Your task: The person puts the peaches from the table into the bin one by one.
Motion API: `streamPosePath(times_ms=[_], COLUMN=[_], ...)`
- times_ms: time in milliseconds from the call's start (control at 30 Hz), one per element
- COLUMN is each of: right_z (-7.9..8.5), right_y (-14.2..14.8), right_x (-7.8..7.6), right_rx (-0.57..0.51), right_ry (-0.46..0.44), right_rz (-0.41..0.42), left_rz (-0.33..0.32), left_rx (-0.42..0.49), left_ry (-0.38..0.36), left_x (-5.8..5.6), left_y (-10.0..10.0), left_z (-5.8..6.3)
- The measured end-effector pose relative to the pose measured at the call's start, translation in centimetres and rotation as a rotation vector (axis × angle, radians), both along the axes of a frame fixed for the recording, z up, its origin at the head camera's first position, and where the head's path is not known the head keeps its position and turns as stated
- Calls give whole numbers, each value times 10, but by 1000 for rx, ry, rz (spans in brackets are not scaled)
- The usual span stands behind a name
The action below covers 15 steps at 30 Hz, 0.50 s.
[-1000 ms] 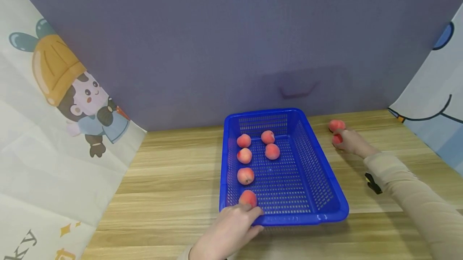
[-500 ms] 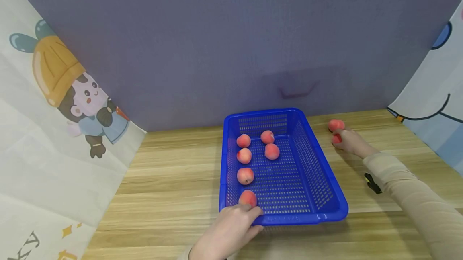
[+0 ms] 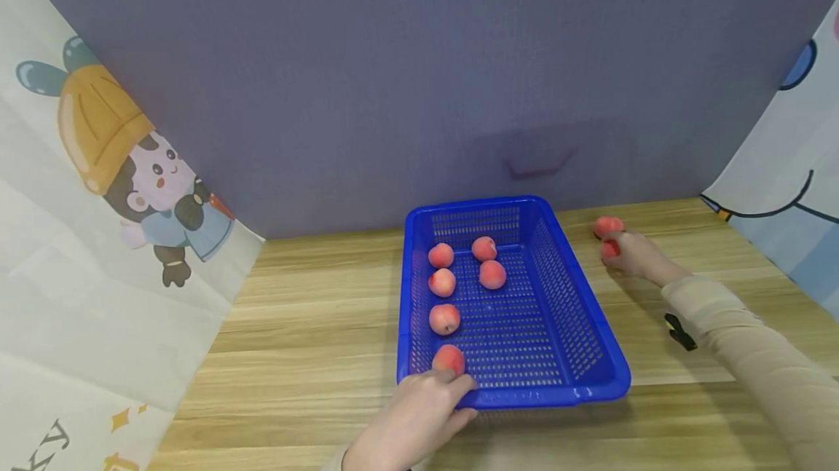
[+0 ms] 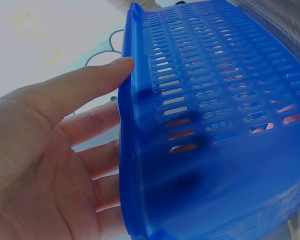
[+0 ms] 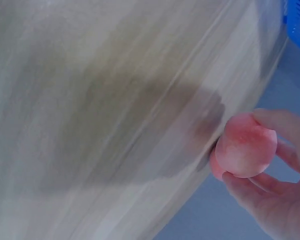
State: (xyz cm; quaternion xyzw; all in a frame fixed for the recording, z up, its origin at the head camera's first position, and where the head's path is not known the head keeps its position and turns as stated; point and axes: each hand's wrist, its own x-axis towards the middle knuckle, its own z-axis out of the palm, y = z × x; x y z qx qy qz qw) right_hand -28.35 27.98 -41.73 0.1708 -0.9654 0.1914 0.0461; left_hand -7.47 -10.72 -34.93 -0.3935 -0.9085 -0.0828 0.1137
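Note:
My left hand (image 3: 422, 409) grips the near rim of a blue plastic basket (image 3: 524, 396), thumb outside and fingers over the edge, as the left wrist view also shows. Inside the basket lie several pinkish-red peaches (image 3: 444, 319), a column along its left side and a pair toward the back middle. To the right of the basket, my right hand (image 3: 637, 256) holds a peach (image 5: 246, 145) between thumb and fingers, close over the wooden table. Another peach (image 3: 608, 226) sits just behind the held one, partly hidden by it in the right wrist view.
A small black and yellow object (image 3: 680, 332) lies on the wooden table (image 3: 308, 325) beside the right forearm. A grey-purple panel (image 3: 328, 92) stands behind the table. Printed white sheets (image 3: 39, 238) flank it on both sides.
Both hands keep nearly the same place and hold. The right forearm has shifted very slightly; the basket and its peaches stay where they were.

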Motion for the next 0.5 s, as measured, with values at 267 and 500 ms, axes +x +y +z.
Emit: streamPosePath(times_ms=[267,500], right_z=[15,24], right_y=[-5,-8], right_x=[7,9], right_rx=[-22,-23], right_ry=[42,74], right_rz=[33,54], left_rz=[12,11], left_rx=[-15,-17], left_ry=[3,4], left_x=[0,0], left_y=[0,0], left_z=[-1,0])
